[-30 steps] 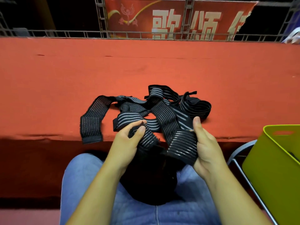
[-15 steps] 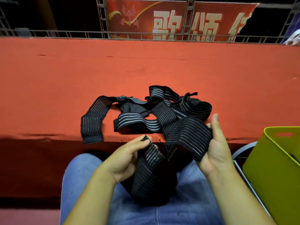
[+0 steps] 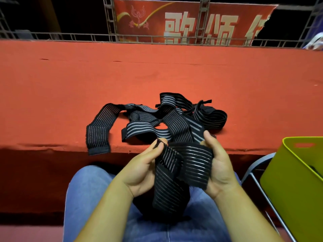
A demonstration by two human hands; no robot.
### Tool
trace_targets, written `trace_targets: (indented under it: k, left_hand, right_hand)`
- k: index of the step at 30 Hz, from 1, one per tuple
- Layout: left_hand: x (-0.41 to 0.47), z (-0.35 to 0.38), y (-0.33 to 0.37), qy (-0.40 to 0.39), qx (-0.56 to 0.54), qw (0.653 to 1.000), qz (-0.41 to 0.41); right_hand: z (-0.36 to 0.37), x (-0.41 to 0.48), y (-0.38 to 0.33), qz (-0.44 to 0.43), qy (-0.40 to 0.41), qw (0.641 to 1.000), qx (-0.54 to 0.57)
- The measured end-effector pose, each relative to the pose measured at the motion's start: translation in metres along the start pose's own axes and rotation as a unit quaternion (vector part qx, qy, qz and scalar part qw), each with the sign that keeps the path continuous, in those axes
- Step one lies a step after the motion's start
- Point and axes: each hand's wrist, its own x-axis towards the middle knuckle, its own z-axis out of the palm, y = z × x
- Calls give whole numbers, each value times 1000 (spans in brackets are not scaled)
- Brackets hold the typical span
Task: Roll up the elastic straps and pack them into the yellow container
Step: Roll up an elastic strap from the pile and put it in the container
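Clamping elastic strap (image 3: 195, 161): left hand (image 3: 141, 172), right hand (image 3: 221, 172) fingers (image 3: 209, 139); yellow container (image 3: 293, 189) contents unclear.

A wide worktop (image 3: 157, 75) covered with red-orange felt fills the middle. Behind the worktop runs a grey metal truss rail (image 3: 70, 36), and behind the rail hangs a red banner (image 3: 192, 20) with large pale Chinese characters. Around the banner the background is dark. Right of the worktop's near edge stands a grey metal chair frame (image 3: 257, 173).
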Motion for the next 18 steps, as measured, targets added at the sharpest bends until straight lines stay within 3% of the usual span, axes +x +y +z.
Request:
trace_targets:
  k: [7,14,18]
  left_hand:
    - [-5,8,6,-11,45,998,44]
    - [-10,17,5,-48,123,990,51]
    - [-11,21,8,-86,230,969,40]
  right_hand:
    - [-4,1,12,55,-37,997,-34]
    - [-7,9,25,70,31,993,-93]
    - [-7,3,20,121,1,987,-110]
